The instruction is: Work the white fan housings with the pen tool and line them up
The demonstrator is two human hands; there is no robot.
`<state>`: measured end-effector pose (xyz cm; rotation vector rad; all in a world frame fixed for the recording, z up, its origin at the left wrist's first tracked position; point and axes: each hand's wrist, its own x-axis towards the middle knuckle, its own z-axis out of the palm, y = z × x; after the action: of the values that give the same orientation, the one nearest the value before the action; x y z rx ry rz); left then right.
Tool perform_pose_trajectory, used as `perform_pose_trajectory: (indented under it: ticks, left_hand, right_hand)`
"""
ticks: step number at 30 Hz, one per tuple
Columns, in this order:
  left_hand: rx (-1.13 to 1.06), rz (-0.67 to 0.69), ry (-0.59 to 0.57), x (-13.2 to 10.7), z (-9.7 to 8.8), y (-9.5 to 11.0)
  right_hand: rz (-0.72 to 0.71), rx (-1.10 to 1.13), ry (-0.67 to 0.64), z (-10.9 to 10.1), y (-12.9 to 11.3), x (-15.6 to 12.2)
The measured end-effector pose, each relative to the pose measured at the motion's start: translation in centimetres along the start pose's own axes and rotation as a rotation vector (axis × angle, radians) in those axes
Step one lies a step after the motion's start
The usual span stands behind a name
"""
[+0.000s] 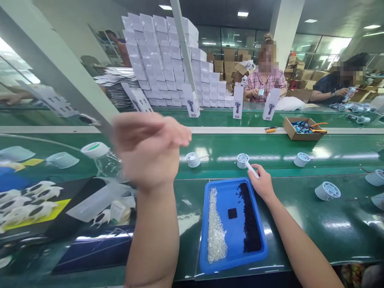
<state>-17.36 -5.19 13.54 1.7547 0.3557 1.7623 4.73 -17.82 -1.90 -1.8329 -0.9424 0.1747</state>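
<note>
My right hand (261,182) grips a white stick-like tool (253,170), its far end against a light-blue round fan housing (242,161). Raised over the left of the bench, my left hand (147,148) is smeared by motion, so its finger posture is unclear. Below my right hand lies a blue tray (205,240) with small clear-white pieces (216,232) along its left side. Small black pieces (251,224) line the tray's right side, and a black square (232,213) sits between. Another light-blue housing (192,159) with wires stands just right of my left hand.
More housings (327,191) stand to the right. White shell parts (39,196), a clear plastic jar (105,160) and bags occupy the left. Across the bench are a cardboard box of parts (306,129), upright white cartons (238,103), stacked white boxes (162,60) and co-workers.
</note>
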Motion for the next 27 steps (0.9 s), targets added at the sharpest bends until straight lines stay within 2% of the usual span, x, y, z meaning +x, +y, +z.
perform_pose_trajectory:
  ticks: [1,3,6,7,9,15,19,24,27]
  left_hand:
    - [0.01,-0.052,-0.059,0.8,0.8,-1.1]
    - [0.272,-0.265,-0.258,1.5,2.0,-3.4]
    - [0.889,-0.569,-0.754,1.1,2.5,-6.9]
    - [1.027,-0.637,-0.887,0.7,2.6,-7.9]
    - [1.151,-0.729,-1.034,-0.2,2.7,-9.6]
    - [1.152,-0.799,-1.132,-1.8,2.8,-12.2]
    - [1.145,-0.783,-1.105,-2.0,2.7,-13.2]
    - [1.11,-0.761,-1.076,-2.0,2.7,-13.8]
    - [1.073,-0.751,-1.096,-1.9,2.7,-14.1]
  right_hand:
    - [0.001,0.003,0.012,0.0,0.0,0.0]
    - [-0.002,0.012,0.033,-0.1,0.0,0.0]
    - [-0.013,0.031,0.066,-0.2,0.0,0.0]
    - [-0.015,0.037,0.074,-0.3,0.0,0.0]
    - [-0.014,0.044,0.084,-0.4,0.0,0.0]
    - [0.012,0.036,0.104,-0.7,-0.2,0.1]
    - [-0.014,0.056,0.158,-0.9,-0.3,0.2]
    - [-0.084,0.209,0.271,-1.1,-0.4,0.1]
    - [-0.079,0.343,0.243,-0.9,-1.0,-0.6]
